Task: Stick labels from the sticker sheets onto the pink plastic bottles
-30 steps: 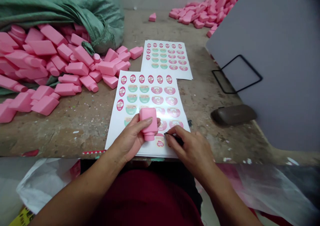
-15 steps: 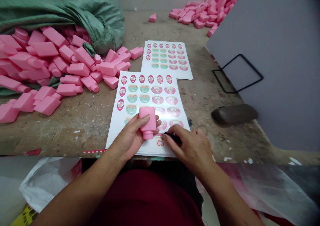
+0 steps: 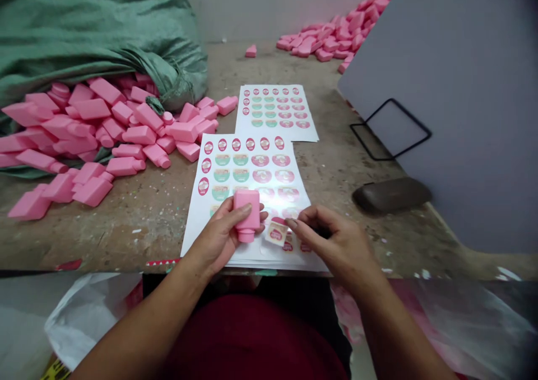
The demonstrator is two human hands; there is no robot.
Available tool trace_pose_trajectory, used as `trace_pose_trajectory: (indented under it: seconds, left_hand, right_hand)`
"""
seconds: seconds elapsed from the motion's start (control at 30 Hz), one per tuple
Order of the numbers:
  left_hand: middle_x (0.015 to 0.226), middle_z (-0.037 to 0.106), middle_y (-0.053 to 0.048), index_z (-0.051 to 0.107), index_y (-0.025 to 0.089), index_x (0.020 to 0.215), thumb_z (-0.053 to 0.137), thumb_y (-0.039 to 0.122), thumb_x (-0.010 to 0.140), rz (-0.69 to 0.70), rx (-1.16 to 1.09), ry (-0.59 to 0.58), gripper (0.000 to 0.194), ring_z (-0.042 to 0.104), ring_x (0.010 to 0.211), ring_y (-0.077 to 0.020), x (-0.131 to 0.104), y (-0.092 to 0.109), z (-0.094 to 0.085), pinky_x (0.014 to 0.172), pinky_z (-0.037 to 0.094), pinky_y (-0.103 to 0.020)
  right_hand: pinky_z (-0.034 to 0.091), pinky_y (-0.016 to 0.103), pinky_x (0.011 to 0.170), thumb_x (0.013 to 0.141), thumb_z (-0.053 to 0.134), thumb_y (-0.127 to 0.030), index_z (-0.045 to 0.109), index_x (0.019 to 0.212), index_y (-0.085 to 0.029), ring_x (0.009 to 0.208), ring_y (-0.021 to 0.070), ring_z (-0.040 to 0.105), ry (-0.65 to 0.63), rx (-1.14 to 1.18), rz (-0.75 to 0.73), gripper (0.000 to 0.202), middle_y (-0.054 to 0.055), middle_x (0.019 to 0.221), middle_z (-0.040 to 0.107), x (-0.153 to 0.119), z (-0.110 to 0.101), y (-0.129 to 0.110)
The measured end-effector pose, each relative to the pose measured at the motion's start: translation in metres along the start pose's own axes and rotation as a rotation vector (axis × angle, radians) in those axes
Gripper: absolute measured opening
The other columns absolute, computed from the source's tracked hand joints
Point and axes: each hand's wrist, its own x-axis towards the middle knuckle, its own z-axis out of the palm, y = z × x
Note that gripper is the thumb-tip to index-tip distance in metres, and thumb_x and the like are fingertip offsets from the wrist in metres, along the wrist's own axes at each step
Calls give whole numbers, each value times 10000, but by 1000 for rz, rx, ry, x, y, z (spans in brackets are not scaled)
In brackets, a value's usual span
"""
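Note:
A small pink plastic bottle [image 3: 247, 209] lies in my left hand [image 3: 225, 228], its neck toward me and my thumb across its face. My right hand [image 3: 336, 240] pinches one edge of a sticker [image 3: 277, 231] between thumb and forefinger. That sticker is lifted just right of the bottle and does not touch it. Something dark, only partly visible, is tucked under the curled fingers of my right hand. Beneath both hands lies a white sticker sheet [image 3: 195, 223] with rows of oval and rounded labels in pink and green.
A second sticker sheet [image 3: 277, 136] lies behind the first. Pink bottles [image 3: 138, 135] spill from a green sack [image 3: 126, 27] on the left, and a further pile [image 3: 332, 35] sits at the back. To the right are a dark brown case [image 3: 390, 194] and a grey panel [image 3: 471, 116] with a black wire stand [image 3: 390, 128].
A sticker has come up off the sheet in my right hand's fingers. My left hand keeps the bottle in nearly the same place. The whole view has shifted slightly.

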Motion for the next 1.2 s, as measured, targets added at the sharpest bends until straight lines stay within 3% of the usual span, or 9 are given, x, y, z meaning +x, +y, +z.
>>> trace_pose_trajectory:
  seconds: [0.1,0.23,0.4,0.67,0.93,1.1,1.2]
  left_hand:
    - [1016,710,-121,583,130,1137,642,143,854,-6,0,-2,289,710,890,-205,1,1,0,810,562,-320]
    - [1034,696,-96,543,178,1212,666,169,855,23,3,-26,378,701,889,-190,-2,-1,-1,779,561,-292]
    - [1094,676,-56,500,293,1332,660,371,900,4,10,-75,467,669,914,-156,-19,-4,3,754,550,-247]
    - [1094,620,-57,540,269,1269,499,451,974,-18,11,-81,350,643,847,-169,-28,-3,9,643,579,-286]
    - [1117,615,-60,542,269,1266,554,505,939,-24,62,-105,404,642,889,-172,-29,-3,6,647,583,-278]
    - [1075,607,-28,509,282,1288,721,350,859,-23,91,-106,483,626,865,-125,-32,-4,5,703,571,-248]
    - [1040,603,-30,497,257,1255,744,274,824,-24,106,-79,497,632,836,-132,-35,-4,6,696,573,-267]
  right_hand:
    - [374,280,543,783,671,-507,597,662,-225,555,145,489,-58,15,4,316,-11,581,563,1,-3,-1]
    - [343,258,511,740,695,-501,550,631,-220,523,119,437,-77,250,54,334,-35,549,494,2,-2,-9]
    - [329,244,482,719,714,-479,562,630,-215,489,104,418,-163,399,72,318,-36,531,509,2,2,-25]
    - [370,244,517,792,714,-450,630,710,-215,541,113,489,-186,391,0,263,-32,590,574,1,10,-23]
    - [366,234,477,802,714,-451,608,709,-217,487,101,483,-172,381,6,274,-50,551,544,4,11,-22]
    - [379,245,501,825,683,-464,604,708,-226,503,115,494,-140,266,-43,277,-46,545,546,3,11,-20]
    - [380,265,528,834,655,-483,642,734,-234,526,134,503,-12,70,-94,269,-31,557,564,1,8,-19]
